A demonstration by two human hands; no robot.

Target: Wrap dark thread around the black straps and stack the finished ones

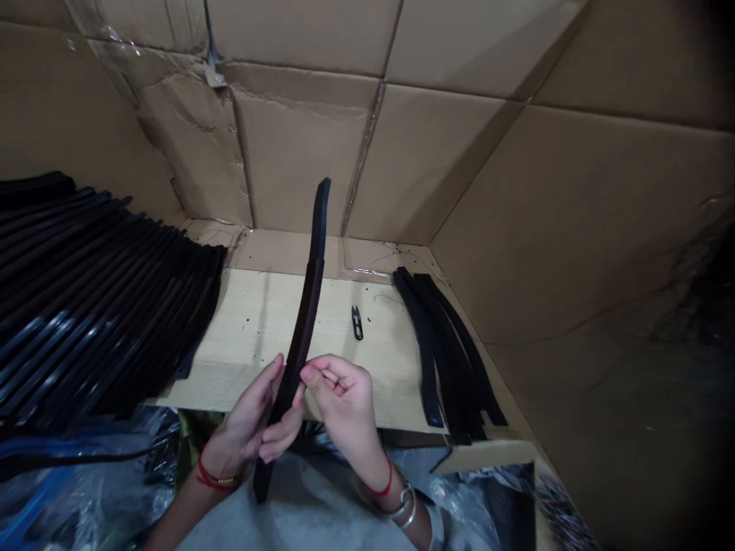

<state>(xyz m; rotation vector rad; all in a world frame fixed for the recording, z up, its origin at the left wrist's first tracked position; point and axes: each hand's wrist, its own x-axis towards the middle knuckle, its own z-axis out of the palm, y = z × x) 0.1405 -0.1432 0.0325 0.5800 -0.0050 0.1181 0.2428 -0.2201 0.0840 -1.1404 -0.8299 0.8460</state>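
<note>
A long, dark, slightly curved strip (307,306) stands up at a slant in front of me, its lower end near my lap. My left hand (258,421) is wrapped round its lower part. Against the strip's right edge, my right hand (338,398) is closed in a pinch; what lies between the fingertips is too small to tell. Small black thread snips (357,323) lie on the pale board (241,337) beyond my right hand.
Many dark strips (115,306) are laid side by side at the left. Several black strips (448,352) lie at the right of the board. Cardboard walls (310,153) enclose the back and right. Clear plastic (126,497) lies below at the left.
</note>
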